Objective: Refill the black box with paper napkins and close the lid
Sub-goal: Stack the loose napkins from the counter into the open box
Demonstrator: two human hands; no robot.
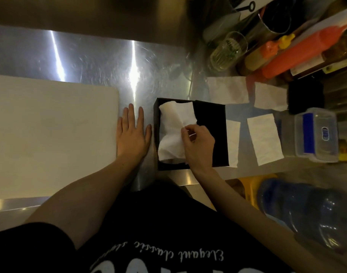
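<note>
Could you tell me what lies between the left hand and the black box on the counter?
Only a narrow strip of bare steel counter separates the left hand from the black box, seen in the head view.

White cutting board (50,134) left; squeeze bottles (291,54), glass (227,50), plastic container (316,134) right.

The person wears a black short-sleeved T-shirt (149,223) with white lettering (180,255), partly cursive script, across the chest. Both forearms are bare down to the left hand (132,133) and right hand (198,142).
</note>
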